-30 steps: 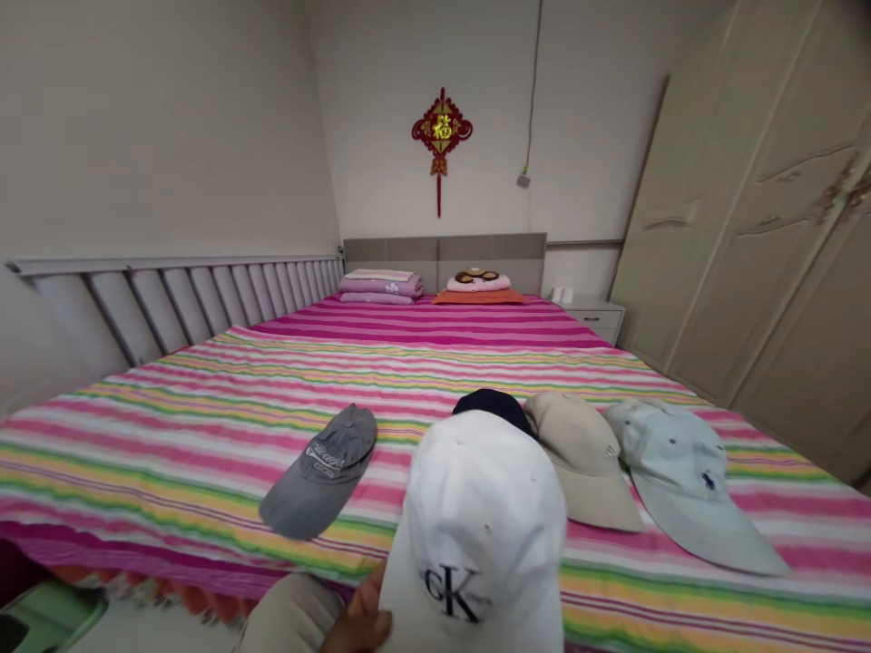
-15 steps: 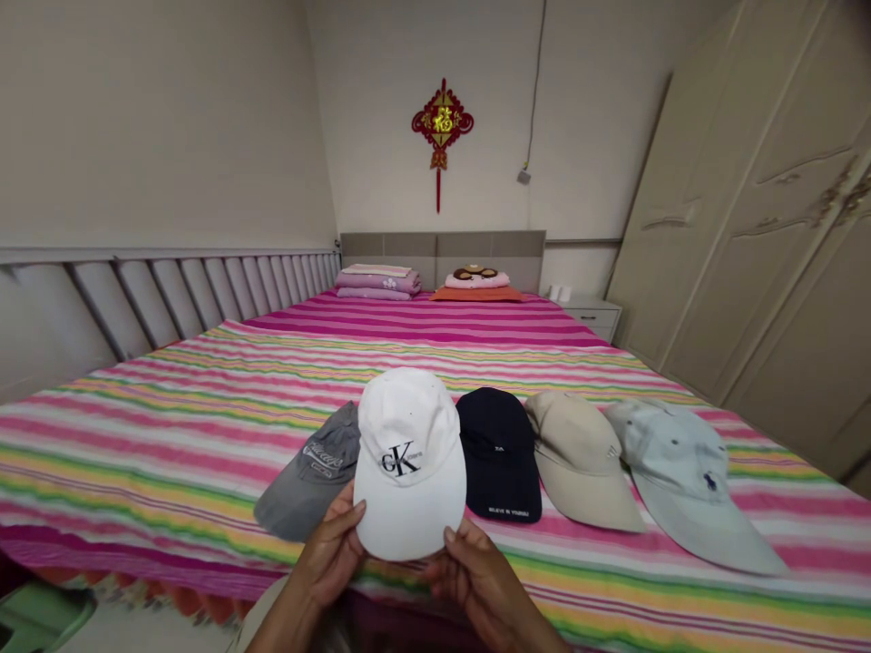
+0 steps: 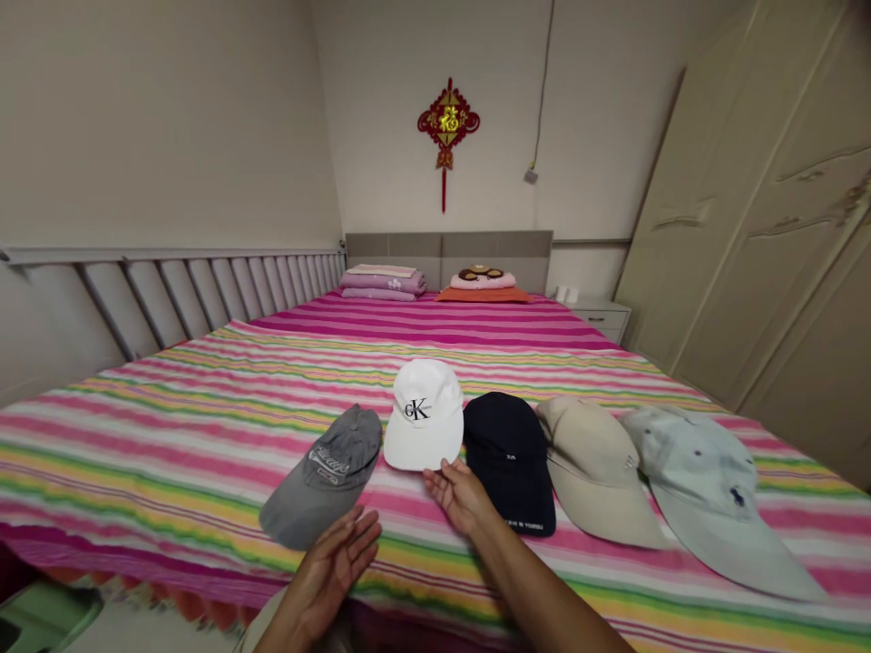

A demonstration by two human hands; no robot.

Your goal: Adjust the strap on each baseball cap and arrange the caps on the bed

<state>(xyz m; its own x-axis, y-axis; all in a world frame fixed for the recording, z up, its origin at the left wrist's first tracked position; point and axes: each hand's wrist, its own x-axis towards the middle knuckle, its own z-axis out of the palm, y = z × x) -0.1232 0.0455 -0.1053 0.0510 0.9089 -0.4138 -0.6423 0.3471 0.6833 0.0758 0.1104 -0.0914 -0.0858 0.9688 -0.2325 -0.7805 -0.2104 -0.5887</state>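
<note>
A white baseball cap (image 3: 423,417) with dark "CK" lettering is among the caps on the striped bedspread. My right hand (image 3: 459,494) pinches the front edge of its brim, thumb on top. My left hand (image 3: 340,553) is open, palm turned inward and fingers apart, just below a grey cap (image 3: 323,476) with white script. To the right of the white cap lies a navy cap (image 3: 507,453), its brim partly behind my right forearm. A beige cap (image 3: 599,472) and a pale blue-grey cap (image 3: 714,494) continue the row, brims toward me.
The bed's striped spread (image 3: 204,426) runs back to a grey headboard (image 3: 496,245). Folded purple bedding (image 3: 381,283) and a pink and orange stack (image 3: 483,286) sit there. A slatted rail (image 3: 197,290) borders the left; a wardrobe (image 3: 741,254) and white nightstand (image 3: 599,317) stand right.
The white cap has moved away from me toward the bed, between the grey and navy caps. My left hand has let go of its brim and opened; my right hand has reached forward with it.
</note>
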